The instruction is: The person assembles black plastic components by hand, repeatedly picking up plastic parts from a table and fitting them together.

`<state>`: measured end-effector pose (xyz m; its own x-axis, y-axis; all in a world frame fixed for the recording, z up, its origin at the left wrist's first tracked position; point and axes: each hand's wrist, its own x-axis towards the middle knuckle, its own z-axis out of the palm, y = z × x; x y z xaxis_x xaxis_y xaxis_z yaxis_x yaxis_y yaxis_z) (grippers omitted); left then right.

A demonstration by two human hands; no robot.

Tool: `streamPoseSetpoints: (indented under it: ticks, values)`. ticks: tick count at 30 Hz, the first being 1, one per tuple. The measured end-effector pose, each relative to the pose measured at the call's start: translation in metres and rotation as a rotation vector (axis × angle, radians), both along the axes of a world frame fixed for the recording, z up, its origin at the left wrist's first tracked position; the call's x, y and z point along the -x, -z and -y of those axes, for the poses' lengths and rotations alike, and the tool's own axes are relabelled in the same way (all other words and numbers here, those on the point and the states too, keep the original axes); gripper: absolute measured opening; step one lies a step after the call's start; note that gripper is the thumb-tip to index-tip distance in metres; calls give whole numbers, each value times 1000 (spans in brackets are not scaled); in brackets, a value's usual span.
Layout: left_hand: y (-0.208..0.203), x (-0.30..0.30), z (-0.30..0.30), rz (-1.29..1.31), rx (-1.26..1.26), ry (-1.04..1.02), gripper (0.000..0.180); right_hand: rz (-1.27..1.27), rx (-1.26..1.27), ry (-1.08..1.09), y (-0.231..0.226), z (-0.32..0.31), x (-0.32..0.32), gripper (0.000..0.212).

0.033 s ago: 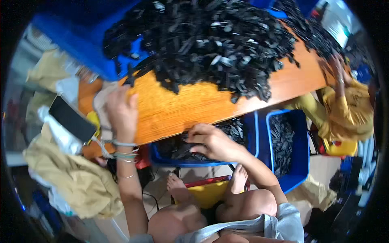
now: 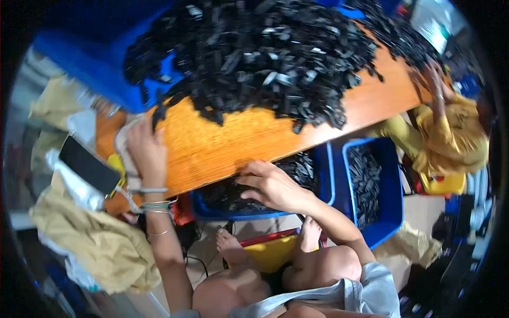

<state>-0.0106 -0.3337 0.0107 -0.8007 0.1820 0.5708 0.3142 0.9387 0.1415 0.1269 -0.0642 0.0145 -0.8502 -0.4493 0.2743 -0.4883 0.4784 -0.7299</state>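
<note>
right hand [image 2: 273, 185] reaching into the near blue bin [image 2: 323, 175] of black parts [image 2: 299, 167]
fingers spread, gripping nothing; left hand [image 2: 146, 151] flat on the table [image 2: 238, 138]. better pinch a few, not scoop.

A: How's the camera sitting?

B: One view only. Head-worn fisheye, looking steeply down past the wearer's knees. Upright, not mirrored, so picture left is their left.

A: How close?

B: Close. Left hand [image 2: 146, 151] and right hand [image 2: 273, 185] fill the middle, forearms coming up from the lower edge. The wooden table [image 2: 238, 140] edge bows hard, typical rim distortion.

A: How far does it reach?

B: The far side takes in the pile of black parts [image 2: 265, 58] at the top. Blue bins [image 2: 389, 196] under the table sit centre-right. A second person in yellow [image 2: 450, 138] is squeezed against the right rim. Corners are black vignette.

A: Any overlap?

B: None to compare, no second view.
</note>
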Motion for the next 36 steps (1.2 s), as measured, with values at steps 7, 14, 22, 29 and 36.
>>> streamPoseSetpoints:
  ticks: [7,14,22,29,36]
  values:
    - [30,23,34,-32,235,64,22,-370,-162,924,14,-38,38,37]
    - [16,-40,-60,62,-55,422,13,-407,-257,815,45,-51,38,17]
    - [16,-74,-73,218,-312,500,19,-346,14,647,41,-63,26,31]
    - [2,-73,-63,395,-327,321,39,-280,-79,648,31,-65,28,24]
    - [-13,-59,-55,370,-334,420,33,-202,187,624,10,-51,23,25]
